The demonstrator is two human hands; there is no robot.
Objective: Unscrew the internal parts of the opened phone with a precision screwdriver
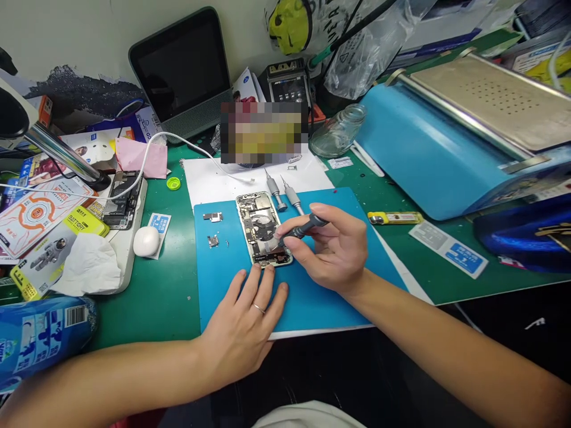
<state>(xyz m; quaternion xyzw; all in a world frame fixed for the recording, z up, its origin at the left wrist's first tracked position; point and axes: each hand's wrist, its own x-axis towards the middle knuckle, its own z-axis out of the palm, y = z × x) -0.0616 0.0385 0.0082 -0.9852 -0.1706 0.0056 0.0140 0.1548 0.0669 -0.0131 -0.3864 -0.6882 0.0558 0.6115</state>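
Note:
An opened phone (261, 229) with its inner parts showing lies on a blue mat (312, 297). My right hand (332, 249) is closed around a dark screwdriver (303, 227), whose tip rests on the phone's lower part. My left hand (243, 330) lies flat on the mat with its fingers spread and a ring on one finger; its fingertips touch the phone's near end. Two small removed parts (213, 229) sit on the mat left of the phone. Two grey screwdrivers (284, 193) lie just beyond the phone.
A blue machine (428, 148) with a metal plate fills the right side. A glass jar (338, 131), a dark tablet (181, 68), a second opened phone (119, 199), a white earbud case (146, 241), a yellow lighter (395, 217) and packaging surround the green mat (165, 291).

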